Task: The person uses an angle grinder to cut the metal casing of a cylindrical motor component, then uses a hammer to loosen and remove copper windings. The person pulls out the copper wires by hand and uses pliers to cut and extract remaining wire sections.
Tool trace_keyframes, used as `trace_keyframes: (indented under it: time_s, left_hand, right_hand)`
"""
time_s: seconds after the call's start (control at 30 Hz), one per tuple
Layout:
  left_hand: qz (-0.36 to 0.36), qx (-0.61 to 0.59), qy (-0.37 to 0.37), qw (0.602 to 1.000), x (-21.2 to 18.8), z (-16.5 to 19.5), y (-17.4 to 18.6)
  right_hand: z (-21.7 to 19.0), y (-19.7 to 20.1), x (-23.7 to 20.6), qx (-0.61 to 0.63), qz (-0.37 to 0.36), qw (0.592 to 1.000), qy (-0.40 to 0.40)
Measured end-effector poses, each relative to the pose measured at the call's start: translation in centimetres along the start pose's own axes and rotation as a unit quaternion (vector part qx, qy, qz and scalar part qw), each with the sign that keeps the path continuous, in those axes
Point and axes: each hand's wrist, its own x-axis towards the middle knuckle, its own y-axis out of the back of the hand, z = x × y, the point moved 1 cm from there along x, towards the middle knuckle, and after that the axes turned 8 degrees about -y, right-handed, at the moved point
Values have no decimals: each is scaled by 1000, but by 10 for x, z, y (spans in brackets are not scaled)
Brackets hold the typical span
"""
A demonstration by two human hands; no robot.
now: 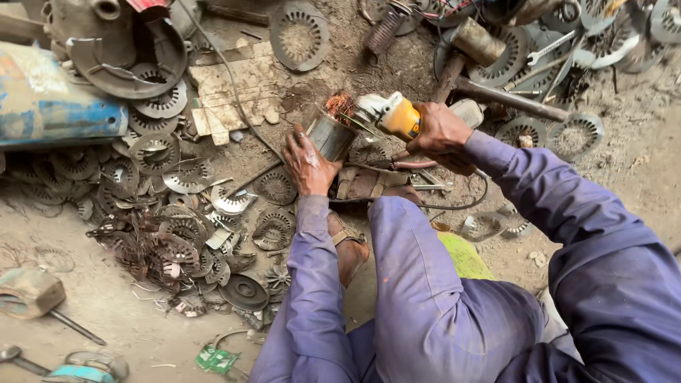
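left hand steadies the metal stator with copper windings; right hand grips the yellow angle grinder.

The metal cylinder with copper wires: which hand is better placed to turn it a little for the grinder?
Probably the left hand. It already rests on the metal cylinder beside the copper wires, while the right hand is busy gripping the yellow angle grinder.
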Motion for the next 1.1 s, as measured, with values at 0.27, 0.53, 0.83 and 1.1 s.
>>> trace_keyframes:
  time_s: [0.27,0.53,0.83,1.1]
  left_hand:
    - [-23,18,34,999,-5,12,13]
    - [-50,5,66,997,-2,19,22]
    - [-16,-15,40,999,-1,6,4]
    - [-49,-12,61,997,-6,11,15]
  right_hand:
    - [1,-3,3,-30,19,998,44]
    - [-2,-13,11,-42,0,999,23]
    - [14,-28,23,-54,15,998,15]
    - [26,-35,39,-104,19,994,-13]
